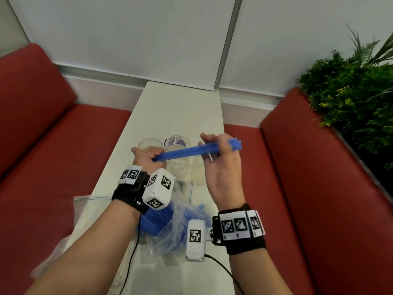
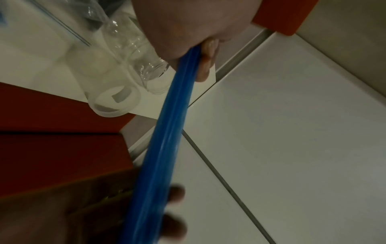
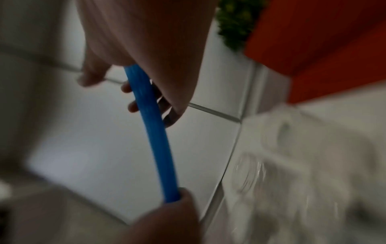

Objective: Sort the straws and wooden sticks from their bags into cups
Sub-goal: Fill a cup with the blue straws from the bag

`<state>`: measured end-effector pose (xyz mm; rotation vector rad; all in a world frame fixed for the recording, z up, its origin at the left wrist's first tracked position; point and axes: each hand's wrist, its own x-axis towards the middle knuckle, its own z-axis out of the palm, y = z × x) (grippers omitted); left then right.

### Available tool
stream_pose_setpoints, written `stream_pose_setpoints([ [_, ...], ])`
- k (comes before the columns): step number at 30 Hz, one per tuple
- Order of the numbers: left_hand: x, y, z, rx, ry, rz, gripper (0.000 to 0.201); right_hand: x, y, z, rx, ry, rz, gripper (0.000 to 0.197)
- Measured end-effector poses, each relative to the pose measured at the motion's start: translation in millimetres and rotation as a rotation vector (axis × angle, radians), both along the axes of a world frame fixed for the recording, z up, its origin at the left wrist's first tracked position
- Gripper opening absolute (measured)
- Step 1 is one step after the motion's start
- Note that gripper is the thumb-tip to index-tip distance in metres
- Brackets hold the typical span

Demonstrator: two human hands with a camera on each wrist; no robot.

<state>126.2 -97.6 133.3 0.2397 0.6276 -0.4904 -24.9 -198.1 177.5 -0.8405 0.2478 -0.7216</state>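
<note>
A small bundle of blue straws (image 1: 191, 150) (image 2: 167, 132) (image 3: 154, 132) is held level above the table. My left hand (image 1: 146, 155) grips one end in a fist. My right hand (image 1: 217, 145) curls its fingers round the other end, the straw tips sticking out past it. Beneath the bundle stand clear plastic cups (image 1: 177, 142) (image 2: 144, 66), one more (image 1: 148, 143) behind my left hand. A clear bag with more blue straws (image 1: 168, 222) lies on the table near my wrists. No wooden sticks are visible.
The narrow white table (image 1: 180, 107) runs away from me between two red benches (image 1: 53, 135) (image 1: 319, 177). Another clear bag (image 1: 91, 203) lies at the table's left edge. A green plant (image 1: 350, 92) stands at the right. Cables trail from the wrist cameras.
</note>
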Motion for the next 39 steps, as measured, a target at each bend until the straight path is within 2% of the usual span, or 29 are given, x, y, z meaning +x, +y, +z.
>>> stream_pose_setpoints([
  [2, -5.6, -2.7, -3.5, -0.026, 0.036, -0.021, 0.061, 4.9, 1.7, -1.7, -0.321, 0.2, -0.05, 0.014],
  [4, -12.6, -5.5, -4.2, -0.024, 0.048, -0.035, 0.048, 7.3, -5.4, -3.7, -0.473, 0.33, -0.069, 0.018],
  [7, -17.4, -7.5, -10.4, 0.023, 0.049, -0.1, 0.042, 10.1, -24.0, 1.3, -0.549, 0.449, 0.022, 0.023],
  [9, -16.9, -7.5, -15.3, 0.059, 0.028, -0.193, 0.039, 14.3, -34.8, 4.8, -0.581, 0.439, 0.11, 0.023],
  [11, -11.9, -4.1, -16.9, 0.089, -0.036, -0.32, 0.032, 20.7, -47.7, 8.2, -0.608, 0.419, 0.097, 0.018],
  [13, -1.9, 6.3, -16.9, 0.146, -0.134, -0.453, 0.026, 27.2, -64.9, 11.7, -0.63, 0.424, 0.011, 0.015],
  [15, 11.4, 19.1, -15.4, 0.314, -0.255, -0.539, 0.025, 36.7, -85.7, 9.9, -0.648, 0.47, -0.122, 0.014],
  [18, 25.8, 40.7, -12.5, 0.798, -0.54, -0.58, 0.022, 59.9, -111.4, -11.7, -0.769, 0.623, -0.291, 0.019],
  [20, 28.0, 58.2, -13.1, 1.149, -0.804, -0.7, 0.02, 77.1, -120.8, -37.5, -0.81, 0.73, -0.283, 0.018],
  [22, 26.3, 72.8, -14.5, 1.412, -1.098, -0.926, 0.015, 91.2, -125.2, -67.8, -0.808, 0.851, -0.219, 0.025],
  [23, 24.4, 77.4, -16.2, 1.486, -1.236, -1.048, 0.011, 95.8, -126.4, -82.8, -0.816, 0.907, -0.193, 0.028],
  [25, 18.6, 82.3, -21.4, 1.521, -1.414, -1.31, 0.002, 101.7, -125.0, -108.6, -0.832, 0.988, -0.173, 0.028],
  [27, 12.6, 83.1, -34.7, 1.56, -1.51, -1.561, 0.022, 103.4, -122.9, -129.1, -0.818, 1.056, -0.164, 0.026],
  [29, 7.2, 85.0, -52.0, 1.725, -1.511, -1.683, 0.054, 102.9, -120.7, -142.6, -0.801, 1.118, -0.133, 0.022],
  [31, 4.5, 87.8, -65.8, 1.819, -1.422, -1.652, 0.072, 101.3, -118.2, -148.8, -0.788, 1.14, -0.107, 0.023],
  [34, 6.6, 86.4, -82.5, 1.78, -1.301, -1.588, 0.07, 97.8, -115.2, -146.9, -0.842, 1.139, -0.101, 0.047],
  [36, 6.9, 84.1, -88.7, 1.734, -1.311, -1.581, 0.063, 92.9, -110.4, -140.2, -0.825, 1.122, -0.13, 0.072],
  [39, 4.0, 83.0, -91.3, 1.675, -1.338, -1.575, 0.054, 81.9, -99.1, -132.2, -0.765, 1.053, -0.146, 0.096],
])
